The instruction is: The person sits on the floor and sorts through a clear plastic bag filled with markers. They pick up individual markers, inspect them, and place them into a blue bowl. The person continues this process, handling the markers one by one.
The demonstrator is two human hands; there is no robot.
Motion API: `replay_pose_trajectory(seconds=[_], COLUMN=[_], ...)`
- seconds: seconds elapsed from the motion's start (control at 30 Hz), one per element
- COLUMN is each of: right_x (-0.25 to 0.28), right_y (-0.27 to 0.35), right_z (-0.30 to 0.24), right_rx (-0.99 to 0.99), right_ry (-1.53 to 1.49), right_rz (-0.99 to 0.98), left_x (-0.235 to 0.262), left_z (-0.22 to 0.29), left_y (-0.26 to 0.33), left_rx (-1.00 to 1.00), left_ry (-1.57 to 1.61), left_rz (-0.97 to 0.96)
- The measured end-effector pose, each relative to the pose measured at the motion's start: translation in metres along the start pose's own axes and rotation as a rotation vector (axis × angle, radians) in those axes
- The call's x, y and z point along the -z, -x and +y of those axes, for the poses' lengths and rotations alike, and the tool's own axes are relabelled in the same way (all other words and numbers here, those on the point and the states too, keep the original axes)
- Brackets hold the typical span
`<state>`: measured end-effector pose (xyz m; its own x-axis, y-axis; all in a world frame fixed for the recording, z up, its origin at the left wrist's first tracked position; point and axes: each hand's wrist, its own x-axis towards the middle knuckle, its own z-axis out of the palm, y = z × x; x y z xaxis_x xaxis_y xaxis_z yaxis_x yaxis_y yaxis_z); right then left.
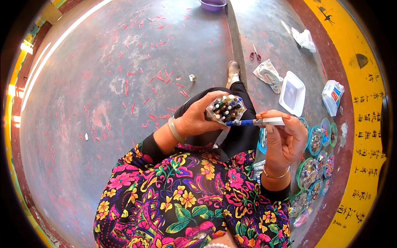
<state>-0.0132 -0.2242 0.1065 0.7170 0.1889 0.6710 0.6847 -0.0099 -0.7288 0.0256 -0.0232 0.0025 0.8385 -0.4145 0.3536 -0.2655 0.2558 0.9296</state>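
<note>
Above the lap, over the grey floor [103, 82], the left hand [194, 118] is wrapped around a clear bundle of small tubes [226, 108], their dark and coloured ends facing up. Just beside it, the right hand [285, 138] pinches a slim white and blue tube [258, 122] between thumb and fingertips, holding it level with its blue tip touching the bundle's lower edge. Red scraps [144, 78] litter the floor. Along the raised step on the right lie red scissors [255, 53], a white tray [292, 93] and round beaded containers [316, 165].
</note>
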Motion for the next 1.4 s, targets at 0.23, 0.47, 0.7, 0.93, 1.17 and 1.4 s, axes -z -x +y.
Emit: replay_pose_trajectory(seconds=[0.23, 0.47, 0.7, 0.93, 1.17, 1.4], right_x=[-0.004, -0.007, -0.01, -0.024, -0.03, -0.015], right_y=[-0.007, -0.009, -0.004, -0.014, -0.017, -0.023], right_z=[0.002, 0.002, -0.009, -0.025, -0.008, -0.013], right_rx=[0.066, 0.126, 0.09, 0.251, 0.096, -0.095], right_ry=[0.195, 0.299, 0.594, 0.717, 0.652, 0.443], right_rz=[-0.085, -0.098, 0.045, -0.061, 0.084, 0.092], left_x=[0.001, 0.0, 0.001, 0.001, 0.0, 0.001], left_z=[0.004, 0.004, -0.001, -0.003, 0.0, 0.001], left_y=[0.0, 0.001, 0.002, 0.004, 0.002, 0.003], left_rx=[-0.014, 0.0, -0.01, -0.018, 0.035, 0.012], left_ry=[-0.042, 0.017, 0.032, 0.059, 0.142, 0.091], left_rz=[-0.044, -0.038, -0.03, -0.027, 0.004, -0.002])
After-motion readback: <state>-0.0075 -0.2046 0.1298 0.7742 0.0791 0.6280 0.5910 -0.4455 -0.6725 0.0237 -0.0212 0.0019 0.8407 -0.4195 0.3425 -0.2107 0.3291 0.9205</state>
